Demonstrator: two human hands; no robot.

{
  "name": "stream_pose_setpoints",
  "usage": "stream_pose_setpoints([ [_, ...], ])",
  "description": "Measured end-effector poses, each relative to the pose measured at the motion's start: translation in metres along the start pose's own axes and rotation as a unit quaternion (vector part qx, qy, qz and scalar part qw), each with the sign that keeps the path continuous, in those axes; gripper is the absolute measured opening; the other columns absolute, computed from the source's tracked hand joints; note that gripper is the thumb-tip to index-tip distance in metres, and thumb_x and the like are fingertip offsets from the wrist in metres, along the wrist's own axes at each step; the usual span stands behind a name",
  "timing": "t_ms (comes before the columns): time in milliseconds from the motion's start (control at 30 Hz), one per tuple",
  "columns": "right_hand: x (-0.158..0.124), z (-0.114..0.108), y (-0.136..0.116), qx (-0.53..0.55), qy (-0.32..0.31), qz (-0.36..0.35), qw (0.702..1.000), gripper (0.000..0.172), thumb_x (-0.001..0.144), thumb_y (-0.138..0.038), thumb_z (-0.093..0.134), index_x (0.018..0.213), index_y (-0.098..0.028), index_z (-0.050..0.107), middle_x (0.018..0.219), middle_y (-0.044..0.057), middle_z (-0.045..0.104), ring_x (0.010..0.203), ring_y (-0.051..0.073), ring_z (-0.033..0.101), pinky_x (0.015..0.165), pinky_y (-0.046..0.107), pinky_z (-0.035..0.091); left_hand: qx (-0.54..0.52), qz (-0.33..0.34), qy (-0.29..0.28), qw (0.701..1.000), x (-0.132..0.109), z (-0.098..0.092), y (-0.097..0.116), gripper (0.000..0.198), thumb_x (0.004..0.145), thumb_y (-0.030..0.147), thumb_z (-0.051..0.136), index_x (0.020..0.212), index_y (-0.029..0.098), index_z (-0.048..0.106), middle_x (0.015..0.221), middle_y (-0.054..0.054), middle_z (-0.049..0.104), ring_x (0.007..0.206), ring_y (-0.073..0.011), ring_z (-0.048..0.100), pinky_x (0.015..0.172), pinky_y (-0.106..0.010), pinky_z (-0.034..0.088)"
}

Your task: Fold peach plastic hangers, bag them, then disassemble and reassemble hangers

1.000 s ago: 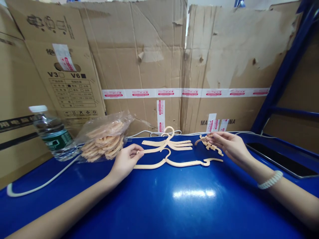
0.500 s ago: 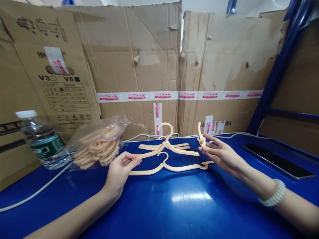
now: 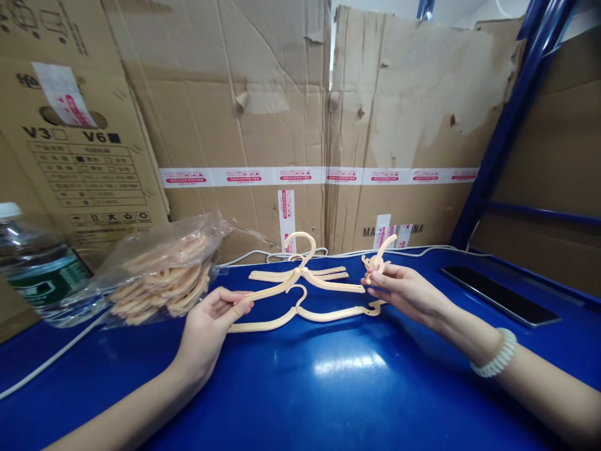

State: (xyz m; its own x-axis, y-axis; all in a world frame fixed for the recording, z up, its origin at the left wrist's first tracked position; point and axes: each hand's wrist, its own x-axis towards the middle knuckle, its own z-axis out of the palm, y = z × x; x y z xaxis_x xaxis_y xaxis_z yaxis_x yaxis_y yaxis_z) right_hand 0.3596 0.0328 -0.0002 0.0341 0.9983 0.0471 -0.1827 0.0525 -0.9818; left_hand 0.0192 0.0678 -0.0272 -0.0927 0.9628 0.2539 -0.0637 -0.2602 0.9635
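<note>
My left hand is closed, pinching the left arm end of a cream plastic hanger, whose hook points up. In my right hand, fingers and thumb pinch a small cream hook piece, a curved prong sticking up from it. This piece is just off the held hanger's right end, apart from it. Nearer to me lies a second hanger on the blue tabletop, with a small hook at its right end. Behind the held hanger, the arms of more hangers show, partly hidden.
A clear bag of cream plastic parts and a water bottle stand at the left. A black phone lies at the right. White cable runs along the back, before tall cardboard boxes and a blue frame post.
The view has swung slightly right, so everything appears shifted left. The hook piece has turned in my right fingers, its prong now leaning right. My left hand still holds the hanger.
</note>
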Motion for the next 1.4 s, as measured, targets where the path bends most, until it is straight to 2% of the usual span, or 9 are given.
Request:
stream_pose_setpoints([
  [200,-0.001,0.000,-0.001,-0.009,-0.021,0.044,0.999,0.030,0.064,-0.038,0.086,0.079,-0.017,0.070,0.087,0.005,0.068,0.086,0.017,0.066,0.081,0.029,0.057,0.000,0.004,0.005,1.000,-0.001,0.000,0.000,0.035,0.049,0.034,0.088,0.065,0.016,0.063,0.085,-0.006,0.074,0.079,-0.0202,0.069,0.081,-0.034,0.057],
  [400,-0.003,0.000,0.000,0.035,-0.058,0.105,0.992,0.017,0.078,-0.028,0.077,0.084,-0.015,0.068,0.105,0.009,0.070,0.101,0.021,0.069,0.082,0.026,0.059,-0.005,0.008,-0.004,1.000,-0.001,0.000,-0.001,0.033,0.052,0.034,0.087,0.065,0.016,0.062,0.087,-0.006,0.075,0.082,-0.0195,0.070,0.083,-0.032,0.056],
  [600,-0.006,0.006,-0.004,0.067,-0.055,0.152,0.985,0.010,0.086,-0.016,0.069,0.079,-0.012,0.062,0.088,0.010,0.072,0.100,0.024,0.071,0.078,0.024,0.059,-0.005,0.018,-0.017,1.000,-0.002,-0.001,-0.002,0.032,0.056,0.033,0.087,0.066,0.016,0.062,0.087,-0.004,0.074,0.081,-0.0167,0.069,0.081,-0.027,0.055],
  [767,-0.007,0.010,-0.005,0.080,-0.039,0.165,0.982,0.010,0.087,-0.013,0.067,0.079,-0.013,0.060,0.089,0.012,0.073,0.096,0.024,0.072,0.072,0.021,0.061,0.004,0.042,-0.027,0.999,-0.003,-0.002,-0.003,0.030,0.059,0.032,0.086,0.066,0.016,0.062,0.086,-0.003,0.073,0.080,-0.0160,0.069,0.080,-0.027,0.056],
  [900,-0.007,0.010,-0.004,0.072,-0.041,0.164,0.983,0.013,0.086,-0.014,0.068,0.075,-0.012,0.061,0.081,0.010,0.072,0.093,0.023,0.073,0.072,0.020,0.061,0.004,0.049,-0.034,0.998,-0.002,-0.002,-0.004,0.030,0.061,0.033,0.085,0.066,0.016,0.061,0.087,-0.004,0.073,0.081,-0.0173,0.070,0.082,-0.030,0.057],
  [1100,-0.009,0.014,-0.002,0.047,-0.012,0.151,0.987,0.014,0.087,-0.010,0.066,0.073,-0.011,0.061,0.080,0.011,0.073,0.081,0.020,0.075,0.068,0.018,0.062,0.013,0.056,-0.035,0.998,-0.005,0.001,0.000,0.029,0.060,0.033,0.085,0.066,0.016,0.061,0.086,-0.005,0.074,0.081,-0.0178,0.070,0.080,-0.030,0.058],
  [1233,-0.011,0.017,-0.001,0.029,0.013,0.104,0.994,0.016,0.088,-0.008,0.063,0.072,-0.011,0.060,0.080,0.013,0.074,0.077,0.021,0.076,0.066,0.018,0.062,0.030,0.067,-0.039,0.997,-0.007,0.002,0.003,0.026,0.061,0.032,0.083,0.064,0.017,0.062,0.083,-0.005,0.074,0.079,-0.0180,0.070,0.077,-0.029,0.059],
  [1400,-0.013,0.020,0.000,0.002,0.038,0.040,0.998,0.016,0.083,-0.011,0.070,0.074,-0.014,0.057,0.074,0.010,0.074,0.071,0.020,0.075,0.063,0.019,0.062,0.052,0.093,-0.053,0.993,-0.010,0.004,0.007,0.020,0.064,0.029,0.079,0.064,0.017,0.063,0.082,-0.005,0.074,0.080,-0.0187,0.071,0.076,-0.028,0.059],
])
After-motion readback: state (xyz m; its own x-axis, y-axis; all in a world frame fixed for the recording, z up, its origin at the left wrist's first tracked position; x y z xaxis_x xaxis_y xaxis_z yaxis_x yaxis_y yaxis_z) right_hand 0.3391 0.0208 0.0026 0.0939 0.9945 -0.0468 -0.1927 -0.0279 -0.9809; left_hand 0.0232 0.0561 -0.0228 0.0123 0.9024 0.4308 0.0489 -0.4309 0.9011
